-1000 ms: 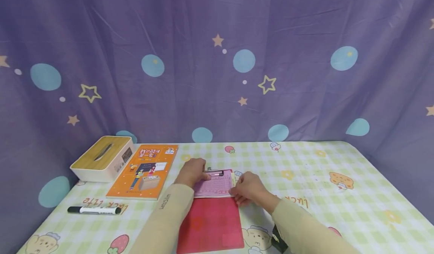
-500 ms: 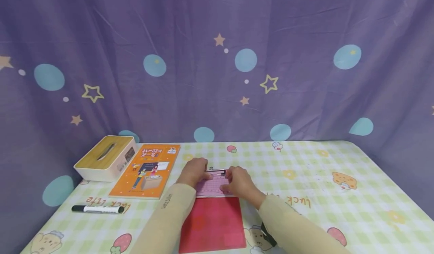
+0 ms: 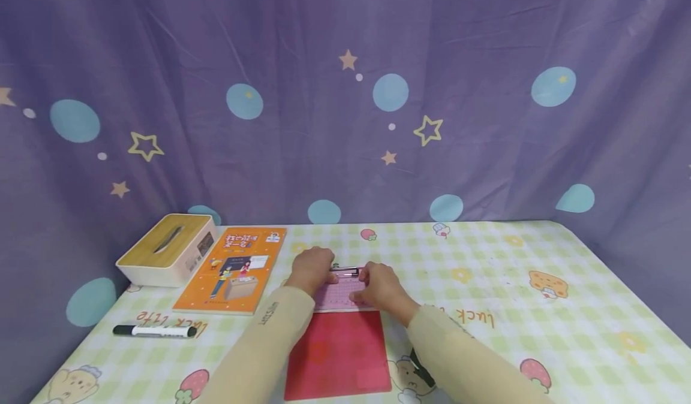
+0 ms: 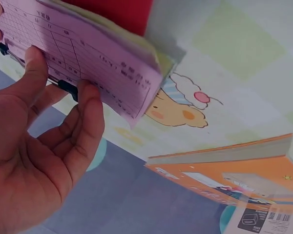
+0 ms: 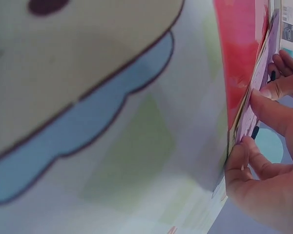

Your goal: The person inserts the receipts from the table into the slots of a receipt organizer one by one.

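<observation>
A red clipboard [image 3: 339, 356] lies on the checked tablecloth, with a pad of pink printed forms [image 3: 339, 297] across its far end. The clipboard's metal clip [image 3: 346, 271], with black ends, sits at the pad's far edge. My left hand [image 3: 313, 270] holds the clip's left end, its thumb over the pad; the left wrist view shows the index finger against the clip's black end [image 4: 68, 89]. My right hand [image 3: 382, 288] grips the pad's right side near the clip, thumb on the printed face. In the right wrist view its other fingers curl by the pad's edge.
An orange book [image 3: 232, 272] lies left of the clipboard, beside a white tissue box [image 3: 167, 251] with a wooden top. A black-and-white marker [image 3: 155, 331] rests nearer on the left. A purple curtain [image 3: 486, 122] hangs behind the table [image 3: 486, 332].
My right hand has shifted from the pad's lower right corner up and inward to its right side by the clip. The left hand stays at the clip.
</observation>
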A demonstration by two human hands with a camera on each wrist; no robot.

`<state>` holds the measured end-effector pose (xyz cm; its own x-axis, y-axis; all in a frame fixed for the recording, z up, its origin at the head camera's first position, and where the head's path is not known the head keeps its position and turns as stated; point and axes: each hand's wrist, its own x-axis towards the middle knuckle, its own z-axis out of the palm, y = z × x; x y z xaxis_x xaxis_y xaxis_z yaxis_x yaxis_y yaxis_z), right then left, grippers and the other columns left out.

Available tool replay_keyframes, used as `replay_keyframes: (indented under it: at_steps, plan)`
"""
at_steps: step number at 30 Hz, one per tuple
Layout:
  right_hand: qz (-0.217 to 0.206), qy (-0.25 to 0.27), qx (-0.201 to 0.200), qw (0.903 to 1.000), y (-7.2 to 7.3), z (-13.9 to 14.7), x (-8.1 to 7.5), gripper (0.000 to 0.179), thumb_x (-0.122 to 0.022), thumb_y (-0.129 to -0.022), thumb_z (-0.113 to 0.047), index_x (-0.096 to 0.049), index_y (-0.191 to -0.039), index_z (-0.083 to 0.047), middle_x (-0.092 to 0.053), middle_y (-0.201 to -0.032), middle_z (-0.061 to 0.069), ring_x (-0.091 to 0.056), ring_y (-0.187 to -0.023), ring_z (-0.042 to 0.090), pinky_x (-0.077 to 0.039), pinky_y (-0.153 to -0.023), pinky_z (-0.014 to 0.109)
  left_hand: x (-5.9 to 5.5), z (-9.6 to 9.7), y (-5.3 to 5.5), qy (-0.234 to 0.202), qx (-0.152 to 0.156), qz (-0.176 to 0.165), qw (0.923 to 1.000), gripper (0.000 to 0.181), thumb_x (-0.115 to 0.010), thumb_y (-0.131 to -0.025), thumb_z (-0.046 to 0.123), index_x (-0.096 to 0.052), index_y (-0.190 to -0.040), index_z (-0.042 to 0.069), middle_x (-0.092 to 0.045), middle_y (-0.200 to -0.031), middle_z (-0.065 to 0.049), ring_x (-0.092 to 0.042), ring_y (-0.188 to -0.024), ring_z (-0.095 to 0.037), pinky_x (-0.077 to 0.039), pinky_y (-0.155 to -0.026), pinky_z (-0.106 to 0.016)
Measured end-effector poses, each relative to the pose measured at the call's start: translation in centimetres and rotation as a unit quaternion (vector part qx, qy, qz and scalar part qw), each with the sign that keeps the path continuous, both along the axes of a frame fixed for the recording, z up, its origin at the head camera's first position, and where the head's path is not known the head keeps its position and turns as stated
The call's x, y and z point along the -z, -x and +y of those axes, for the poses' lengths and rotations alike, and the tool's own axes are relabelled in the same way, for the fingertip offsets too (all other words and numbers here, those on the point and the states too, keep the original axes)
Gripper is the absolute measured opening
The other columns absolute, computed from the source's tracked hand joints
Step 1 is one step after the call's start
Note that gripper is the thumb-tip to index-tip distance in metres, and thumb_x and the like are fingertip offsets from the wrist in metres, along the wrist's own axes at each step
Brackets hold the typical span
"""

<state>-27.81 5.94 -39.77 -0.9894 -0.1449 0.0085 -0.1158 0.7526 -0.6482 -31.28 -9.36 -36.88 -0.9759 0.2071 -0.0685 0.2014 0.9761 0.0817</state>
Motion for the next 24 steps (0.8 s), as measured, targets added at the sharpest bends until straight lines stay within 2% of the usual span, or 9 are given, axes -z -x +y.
replay_keyframes:
  at_steps: [9,15,20,24]
  plan:
    - [-0.011,0.011,0.001,0.9999,-0.1,-0.2,-0.2,0.036,-0.090,-0.077,-0.014,-0.059,-0.092,-0.004,-0.055,-0.081,0.005,-0.052,-0.078,0.020,-0.048,-0.075,0.033,-0.2,0.3,-0.8,0.043,-0.003,0.026,0.9987,0.025,-0.085,-0.083,0.025,-0.073,-0.095,0.007,-0.071,-0.093,-0.011,-0.069,-0.092,-0.030,-0.056,-0.084,-0.043]
    - [-0.024,0.018,0.006,0.9995,-0.3,-0.2,-0.3,0.037,-0.090,-0.078,-0.014,-0.058,-0.094,-0.005,-0.054,-0.082,0.005,-0.052,-0.080,0.020,-0.048,-0.074,0.032,-0.2,0.5,-1.4,0.051,-0.005,0.023,0.9984,0.030,-0.083,-0.086,0.026,-0.072,-0.102,0.003,-0.071,-0.096,-0.013,-0.070,-0.097,-0.031,-0.056,-0.086,-0.042]
    - [-0.040,0.023,0.015,0.9988,-0.3,-0.1,-0.3,0.036,-0.089,-0.079,-0.015,-0.058,-0.096,-0.005,-0.055,-0.084,0.006,-0.053,-0.082,0.021,-0.049,-0.075,0.033,0.2,-1.1,-1.9,-0.019,0.003,0.013,0.9997,0.041,-0.085,-0.084,0.023,-0.066,-0.112,-0.001,-0.071,-0.103,-0.017,-0.068,-0.103,-0.034,-0.052,-0.093,-0.045]
    - [-0.046,0.024,0.019,0.9985,-0.3,-0.1,-0.2,0.036,-0.088,-0.080,-0.015,-0.058,-0.096,-0.005,-0.055,-0.085,0.006,-0.053,-0.084,0.021,-0.048,-0.077,0.033,0.3,-2.6,-2.5,-0.076,0.008,-0.013,0.9970,0.053,-0.084,-0.085,0.018,-0.058,-0.127,-0.002,-0.068,-0.113,-0.020,-0.065,-0.107,-0.034,-0.048,-0.100,-0.047]
